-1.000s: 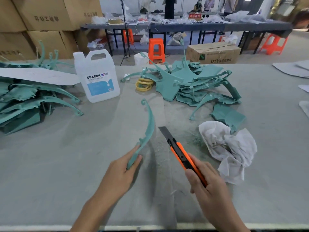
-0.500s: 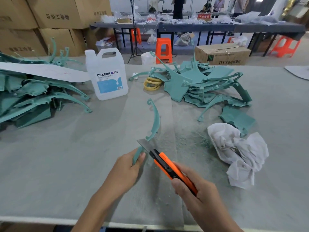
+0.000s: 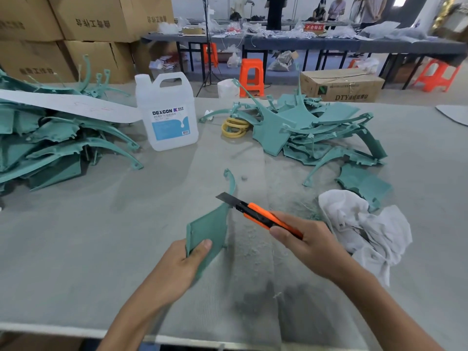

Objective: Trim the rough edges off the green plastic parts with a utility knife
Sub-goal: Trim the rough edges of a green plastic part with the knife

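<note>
the left hand (image 3: 182,259) grips the wide end of a green part (image 3: 210,229) over the table (image 3: 101,236). the right hand (image 3: 309,241) grips an orange knife (image 3: 258,214), its blade out and touching the part's upper edge. a capped white jug (image 3: 168,115) stands behind; what it holds cannot be told. heaps of green parts lie at far left (image 3: 50,148) and far right (image 3: 316,130), with a white rag (image 3: 364,229) beside the right hand.

Both bare forearms angle in toward each other, wrists pretty straight. Left hand (image 3: 182,262) grips the lower corner of the green part (image 3: 210,229), thumb flat on its face. Right hand (image 3: 309,239), just right of it and slightly further out, is wrapped round the utility knife (image 3: 258,214) handle, thumb along the side.
</note>
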Available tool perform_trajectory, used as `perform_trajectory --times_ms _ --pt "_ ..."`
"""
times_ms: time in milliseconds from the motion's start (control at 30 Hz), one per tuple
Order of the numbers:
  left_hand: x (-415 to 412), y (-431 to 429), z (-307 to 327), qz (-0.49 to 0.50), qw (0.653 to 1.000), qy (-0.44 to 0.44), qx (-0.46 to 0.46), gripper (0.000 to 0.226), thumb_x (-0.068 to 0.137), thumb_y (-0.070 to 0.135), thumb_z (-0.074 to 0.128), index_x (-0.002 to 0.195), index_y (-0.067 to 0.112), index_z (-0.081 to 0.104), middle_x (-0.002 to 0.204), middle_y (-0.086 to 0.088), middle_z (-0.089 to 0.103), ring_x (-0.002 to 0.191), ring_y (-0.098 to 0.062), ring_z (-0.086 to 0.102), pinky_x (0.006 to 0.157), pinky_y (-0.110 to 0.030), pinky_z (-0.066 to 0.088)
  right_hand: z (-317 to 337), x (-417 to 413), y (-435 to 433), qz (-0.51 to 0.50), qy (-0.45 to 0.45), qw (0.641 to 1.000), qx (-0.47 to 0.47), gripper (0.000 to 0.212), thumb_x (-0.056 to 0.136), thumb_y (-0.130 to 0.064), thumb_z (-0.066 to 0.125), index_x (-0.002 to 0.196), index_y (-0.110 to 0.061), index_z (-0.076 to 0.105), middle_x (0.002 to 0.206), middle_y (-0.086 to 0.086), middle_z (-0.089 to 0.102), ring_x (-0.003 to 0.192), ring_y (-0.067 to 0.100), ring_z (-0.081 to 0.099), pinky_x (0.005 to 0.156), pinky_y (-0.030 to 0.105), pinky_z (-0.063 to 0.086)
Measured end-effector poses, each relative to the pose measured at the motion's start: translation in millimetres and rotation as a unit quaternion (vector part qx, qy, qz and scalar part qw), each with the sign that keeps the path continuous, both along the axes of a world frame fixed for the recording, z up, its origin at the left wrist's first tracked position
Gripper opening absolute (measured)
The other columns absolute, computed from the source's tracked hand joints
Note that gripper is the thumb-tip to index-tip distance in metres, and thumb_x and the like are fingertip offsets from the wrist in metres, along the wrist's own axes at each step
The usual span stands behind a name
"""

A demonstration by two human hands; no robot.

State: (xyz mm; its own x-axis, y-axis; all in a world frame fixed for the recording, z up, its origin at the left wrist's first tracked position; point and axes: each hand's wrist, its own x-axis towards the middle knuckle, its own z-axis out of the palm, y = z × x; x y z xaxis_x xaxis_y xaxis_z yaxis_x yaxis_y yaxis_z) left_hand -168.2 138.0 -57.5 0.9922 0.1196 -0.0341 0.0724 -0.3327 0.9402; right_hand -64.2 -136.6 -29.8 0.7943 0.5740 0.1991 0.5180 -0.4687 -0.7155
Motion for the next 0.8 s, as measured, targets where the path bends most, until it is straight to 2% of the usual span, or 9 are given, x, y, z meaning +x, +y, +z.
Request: perform_trajectory --times_ms 100,233,333,433,533,600,700,800 --pt "-0.4 5.5 0.6 0.011 0.996 0.012 -0.087 0.041 0.089 0.052 0.055 0.106 0.02 0.075 0.105 -0.013 0.075 0.09 -0.023 0.068 0.086 -0.045 0.053 7.5 23.6 13.8 0.031 0.014 0.999 -0.017 0.027 0.101 -0.045 0.058 0.126 -0.053 0.062 0.072 -0.001 0.063 0.057 0.007 0.054 0.056 0.025 0.044" --pt "0.8 8.8 -2.8 0.021 0.988 0.019 -0.15 0.03 0.089 0.044 0.059 0.111 0.031 0.075 0.109 -0.011 0.076 0.104 -0.035 0.071 0.092 -0.055 0.053 12.5 57.0 27.8 0.054 0.023 0.997 -0.044 0.018 0.102 -0.039 0.058 0.117 -0.037 0.068 0.064 -0.01 0.055 0.054 0.002 0.048 0.055 0.023 0.041" --pt "4.0 11.8 -3.9 0.013 0.986 0.029 -0.167 0.029 0.09 0.042 0.059 0.113 0.031 0.074 0.111 -0.008 0.076 0.104 -0.031 0.072 0.094 -0.052 0.054 18.7 92.8 38.1 0.054 0.048 0.994 -0.082 0.017 0.103 -0.035 0.056 0.114 -0.037 0.069 0.061 -0.01 0.055 0.049 0.002 0.048 0.051 0.024 0.043" --pt "5.6 14.8 -6.7 0.018 0.976 0.035 -0.216 0.029 0.091 0.036 0.061 0.115 0.028 0.074 0.116 -0.011 0.074 0.108 -0.032 0.07 0.098 -0.051 0.054 20.4 123.8 53.1 0.063 0.067 0.988 -0.124 0.026 0.103 -0.04 0.053 0.127 -0.04 0.065 0.067 -0.004 0.058 0.048 0.003 0.049 0.049 0.022 0.044" --pt "4.5 18.3 -11.4 0.022 0.96 0.04 -0.275 0.024 0.098 0.027 0.063 0.118 0.021 0.074 0.121 -0.017 0.071 0.112 -0.037 0.068 0.095 -0.045 0.056 11.9 145.2 64.3 0.054 0.087 0.985 -0.142 0.03 0.103 -0.04 0.053 0.13 -0.039 0.065 0.07 0.001 0.06 0.045 0.006 0.049 0.046 0.024 0.044" --pt "3.4 20.1 -14.0 0.027 0.95 0.045 -0.308 0.026 0.099 0.019 0.057 0.118 0.017 0.074 0.124 -0.018 0.07 0.114 -0.036 0.067 0.091 -0.039 0.058 4.8 155.6 70.0 0.042 0.101 0.982 -0.154 0.028 0.102 -0.04 0.054 0.127 -0.037 0.067 0.071 0.001 0.063 0.044 0.005 0.051 0.046 0.023 0.044" --pt "3.1 21.7 -15.8 0.034 0.939 0.054 -0.338 0.031 0.096 0.016 0.054 0.119 0.009 0.073 0.125 -0.021 0.068 0.115 -0.038 0.066 0.092 -0.04 0.057 -0.7 165.2 81.5 0.023 0.086 0.981 -0.174 0.023 0.102 -0.04 0.055 0.114 -0.033 0.073 0.074 -0.004 0.066 0.049 0.0 0.056 0.046 0.016 0.044" --pt "1.6 21.3 -15.9 0.043 0.93 0.056 -0.361 0.031 0.095 0.015 0.055 0.119 0.007 0.073 0.126 -0.022 0.067 0.115 -0.039 0.066 0.093 -0.042 0.057 -1.0 168.2 96.0 0.008 0.079 0.98 -0.185 0.019 0.102 -0.039 0.054 0.104 -0.032 0.072 0.077 -0.001 0.067 0.064 0.012 0.061 0.053 0.02 0.046"
